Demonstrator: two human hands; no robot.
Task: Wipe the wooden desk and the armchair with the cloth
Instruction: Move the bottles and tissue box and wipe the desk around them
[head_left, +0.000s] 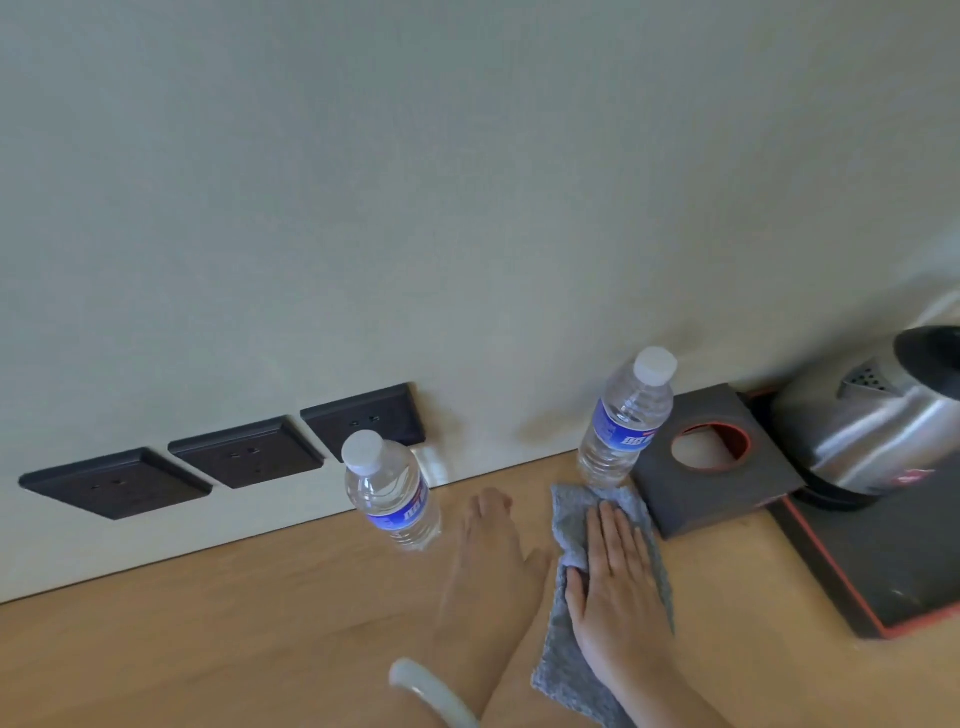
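Cloth (558, 654): grey, spread flat on the wooden desk (208, 649), pinned under the right hand; far corner just beside the base of the right bottle.
Right hand (618, 587): laid palm-down on the cloth, fingers straight and together, nothing gripped.
Left hand (493, 551): blurred; fingers appear extended over bare desk just left of the cloth, nothing seen held. Pale bangle (431, 691) worn on the wrist.
Left bottle (389, 493): clear water bottle, white cap, blue label, upright, near the left fingertips; contact cannot be judged.
Right bottle (626, 421): same type, upright, next to the dark tissue box (711, 493).
Kettle (878, 421): steel, seated on a black red-edged tray (893, 566) at the right.
Wall sockets (249, 452): three dark plates, set in a row just above the desk's back edge.
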